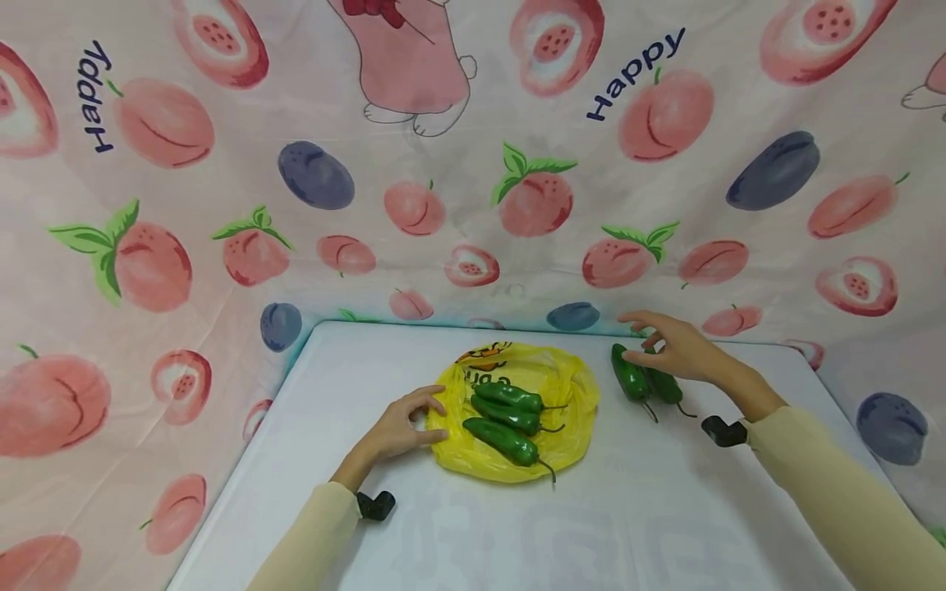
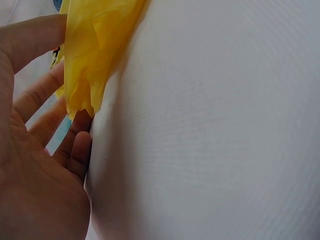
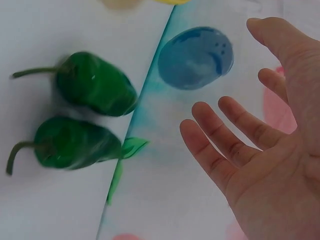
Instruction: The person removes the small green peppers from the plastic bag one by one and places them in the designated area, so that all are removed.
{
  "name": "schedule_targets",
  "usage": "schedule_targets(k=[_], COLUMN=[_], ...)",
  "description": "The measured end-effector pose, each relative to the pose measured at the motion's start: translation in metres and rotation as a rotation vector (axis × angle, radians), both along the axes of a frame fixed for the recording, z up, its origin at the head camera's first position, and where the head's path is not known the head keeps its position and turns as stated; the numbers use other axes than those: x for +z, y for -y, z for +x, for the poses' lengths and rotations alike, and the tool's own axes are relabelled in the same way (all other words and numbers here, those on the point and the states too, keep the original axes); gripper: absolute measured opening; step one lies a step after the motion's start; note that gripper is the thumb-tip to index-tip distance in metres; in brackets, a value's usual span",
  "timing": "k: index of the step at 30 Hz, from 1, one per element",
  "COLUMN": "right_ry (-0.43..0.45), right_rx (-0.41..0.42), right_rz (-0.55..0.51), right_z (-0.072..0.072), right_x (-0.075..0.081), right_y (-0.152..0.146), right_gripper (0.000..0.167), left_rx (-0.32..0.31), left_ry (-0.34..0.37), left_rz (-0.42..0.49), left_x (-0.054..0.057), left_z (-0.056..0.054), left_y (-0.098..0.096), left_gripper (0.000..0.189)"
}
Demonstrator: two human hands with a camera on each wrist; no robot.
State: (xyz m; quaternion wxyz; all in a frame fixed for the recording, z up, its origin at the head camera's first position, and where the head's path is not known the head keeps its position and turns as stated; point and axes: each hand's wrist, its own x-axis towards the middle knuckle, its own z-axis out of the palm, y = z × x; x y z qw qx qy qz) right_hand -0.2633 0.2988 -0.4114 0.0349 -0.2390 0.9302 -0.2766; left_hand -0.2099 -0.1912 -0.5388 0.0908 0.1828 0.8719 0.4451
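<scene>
Three green chili peppers [image 1: 508, 442] lie side by side on a yellow plastic bag [image 1: 576, 427], which is spread flat with dark print near its far edge. At the bag's left edge is my left hand [image 1: 401, 421], thumb and fingers spread apart and touching the plastic. In the left wrist view the yellow bag [image 2: 95, 55] partly hides the fingertips. Two more green peppers [image 1: 628, 373] lie to the right of the bag, stems toward me. Over them hovers my right hand [image 1: 683, 349], fingers parted; the right wrist view shows nothing between them and the peppers [image 3: 95, 85] apart from it.
All of this lies on a white table [image 1: 517, 533] whose far edge meets a hanging cloth [image 1: 473, 164] printed with peaches and blue fruit. A black wrist device [image 1: 377, 506] sits at the left cuff, another black device [image 1: 724, 431] at the right.
</scene>
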Motion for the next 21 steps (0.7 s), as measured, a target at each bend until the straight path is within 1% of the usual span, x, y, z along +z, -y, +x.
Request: schedule_targets(k=[5,11,21], right_ry=[-0.031,-0.056,-0.075], right_rx=[0.029,0.072,0.109], right_rz=[0.003,-0.021,-0.05], right_z=[-0.005,-0.01,-0.011], right_x=[0.002,0.002,0.0], right_y=[0.011,0.026,0.049], right_gripper=[0.061,0.061,0.064], left_rx=[-0.004,-0.005,-0.002], left_ry=[0.004,0.005,0.003], left_rz=[0.002,-0.002,0.002], left_x=[0.001,0.001,0.0], left_z=[-0.001,0.0,0.0], left_y=[0.0,0.0,0.0], left_gripper=[0.025,0.025,0.025])
